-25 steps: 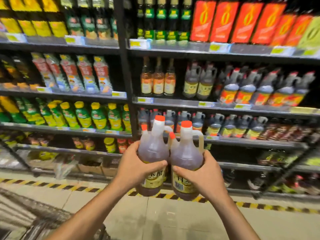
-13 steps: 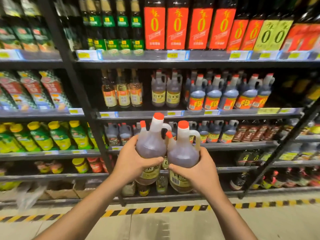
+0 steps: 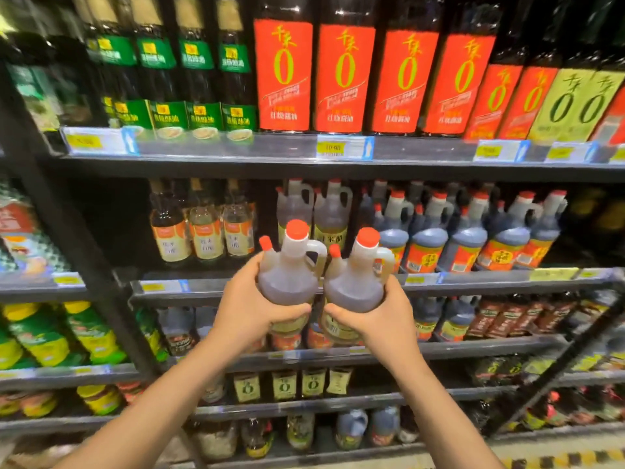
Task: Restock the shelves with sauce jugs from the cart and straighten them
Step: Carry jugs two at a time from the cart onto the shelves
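Both hands, left hand (image 3: 252, 308) and right hand (image 3: 380, 316), each still gripping a jug, have risen nearer the shelf (image 3: 473, 279).

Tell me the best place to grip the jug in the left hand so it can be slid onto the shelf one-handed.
Probably the loop handle on the left-hand jug, taken from its right side. The jug stands upright and the left hand wraps its wide belly; the handle sits high beside the neck, open enough for fingers. The right-hand jug crowds that side, so part them first.
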`<state>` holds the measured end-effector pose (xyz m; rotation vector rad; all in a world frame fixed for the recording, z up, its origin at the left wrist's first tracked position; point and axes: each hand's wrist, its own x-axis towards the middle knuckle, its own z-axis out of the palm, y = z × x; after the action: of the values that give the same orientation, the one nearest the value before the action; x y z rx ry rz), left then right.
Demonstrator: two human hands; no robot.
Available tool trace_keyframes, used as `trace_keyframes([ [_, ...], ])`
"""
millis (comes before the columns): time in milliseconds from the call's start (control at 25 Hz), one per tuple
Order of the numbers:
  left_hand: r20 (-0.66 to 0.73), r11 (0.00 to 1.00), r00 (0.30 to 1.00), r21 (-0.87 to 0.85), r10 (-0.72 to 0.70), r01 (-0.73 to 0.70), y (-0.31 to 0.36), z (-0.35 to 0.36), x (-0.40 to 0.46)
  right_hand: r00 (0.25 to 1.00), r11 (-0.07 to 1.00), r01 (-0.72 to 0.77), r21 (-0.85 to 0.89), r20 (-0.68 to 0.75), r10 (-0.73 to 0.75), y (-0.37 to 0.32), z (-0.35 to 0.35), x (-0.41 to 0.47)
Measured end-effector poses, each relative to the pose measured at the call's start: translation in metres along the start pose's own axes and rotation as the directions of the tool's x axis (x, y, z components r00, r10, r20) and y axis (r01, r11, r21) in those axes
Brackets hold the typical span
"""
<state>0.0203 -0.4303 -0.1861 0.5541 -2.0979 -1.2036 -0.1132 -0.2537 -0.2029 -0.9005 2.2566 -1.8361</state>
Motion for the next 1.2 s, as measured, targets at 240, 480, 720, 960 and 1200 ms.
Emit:
trace_keyframes([
  [240,-0.026,0.993,0.994,0.039,0.110,-0.109,-0.008,0.009,0.064,0.997,0.994,0.075,0.074,-0.042,-0.072,0.012,0.016,0.072],
  [480,-0.051,0.993,0.994,0.068,0.098,-0.095,-0.030,0.026,0.102,0.997,0.995,0.073,0.070,-0.036,-0.071,0.025,0.029,0.122],
  [720,-0.068,0.993,0.996,0.093,-0.062,0.068,-0.060,0.032,0.126,0.998,0.998,-0.023,-0.063,0.058,0.026,0.041,0.045,0.154],
  [960,-0.095,0.960,0.963,0.102,-0.250,0.260,-0.096,0.038,0.143,0.979,0.977,-0.131,-0.168,0.131,0.154,0.055,0.059,0.167],
  [1200,0.002,0.959,0.965,0.112,-0.262,0.260,-0.096,0.039,0.137,0.997,0.964,-0.043,-0.262,0.046,0.057,0.074,0.068,0.155],
])
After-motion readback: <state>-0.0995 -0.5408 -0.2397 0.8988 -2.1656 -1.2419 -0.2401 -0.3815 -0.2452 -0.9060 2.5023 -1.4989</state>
